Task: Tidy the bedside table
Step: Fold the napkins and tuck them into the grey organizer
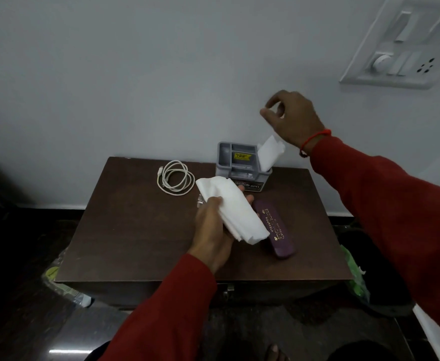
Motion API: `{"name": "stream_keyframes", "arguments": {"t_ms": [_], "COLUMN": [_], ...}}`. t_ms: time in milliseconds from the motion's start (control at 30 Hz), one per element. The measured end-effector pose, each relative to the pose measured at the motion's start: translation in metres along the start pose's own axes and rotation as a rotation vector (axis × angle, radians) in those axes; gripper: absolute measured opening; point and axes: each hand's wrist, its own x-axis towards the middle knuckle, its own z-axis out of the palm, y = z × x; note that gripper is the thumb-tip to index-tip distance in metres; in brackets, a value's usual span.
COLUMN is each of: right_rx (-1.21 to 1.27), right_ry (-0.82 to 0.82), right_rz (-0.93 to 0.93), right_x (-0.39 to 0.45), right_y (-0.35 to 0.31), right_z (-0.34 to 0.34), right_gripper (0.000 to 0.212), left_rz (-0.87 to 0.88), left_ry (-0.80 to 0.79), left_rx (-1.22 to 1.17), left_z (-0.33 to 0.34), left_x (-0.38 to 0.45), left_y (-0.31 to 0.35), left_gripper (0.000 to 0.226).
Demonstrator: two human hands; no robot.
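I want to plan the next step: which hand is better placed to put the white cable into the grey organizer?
Right. The right hand is free above the grey organizer; the left hand grips folded tissues. The white cable lies left of the organizer, apart.

The grey organiser (242,166) reads "OPEL"; the purple case (274,230) reads "ROURKELA".

table (125,230): dark matt wood | organizer (242,173): grey plastic | tissues (237,212): soft white paper | case (276,230): purple, perhaps leatherette
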Motion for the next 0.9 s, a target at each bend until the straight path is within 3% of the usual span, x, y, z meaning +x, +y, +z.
{"name": "stream_keyframes", "arguments": {"t_ms": [33, 167, 233, 300, 500, 667, 800, 900], "right_rx": [0.072, 0.167, 0.176, 0.269, 0.416, 0.524, 0.463, 0.392], "right_ry": [-0.060, -0.787, -0.941, -1.028, -1.024, -0.904, -0.986, -0.973], "right_rz": [-0.096, -0.164, -0.099, -0.010, 0.167, 0.243, 0.271, 0.241], "right_x": [-0.008, -0.038, -0.043, -0.045, -0.044, -0.039, -0.046, -0.045], "right_y": [-0.009, -0.047, -0.051, -0.050, -0.039, -0.034, -0.039, -0.042], "right_z": [-0.001, -0.003, 0.000, 0.001, -0.005, -0.015, -0.008, -0.007], "right_gripper": [0.030, 0.054, 0.059, 0.049, 0.039, 0.023, 0.038, 0.036], "left_rz": [0.037, 0.164, 0.184, 0.193, 0.129, 0.138, 0.163, 0.185], "left_ry": [0.015, 0.055, 0.060, 0.079, 0.154, 0.173, 0.137, 0.191], "left_rx": [0.029, 0.213, 0.272, 0.319, 0.274, 0.253, 0.307, 0.302], "left_z": [0.001, 0.005, 0.004, 0.004, 0.006, 0.005, 0.003, 0.002], "left_x": [0.000, -0.003, -0.005, -0.009, -0.010, -0.009, -0.008, -0.007], "left_y": [-0.001, -0.002, -0.002, -0.001, 0.003, 0.005, 0.004, 0.004], "left_gripper": [0.031, 0.016, 0.008, 0.002, 0.028, 0.024, 0.030, 0.024]}}
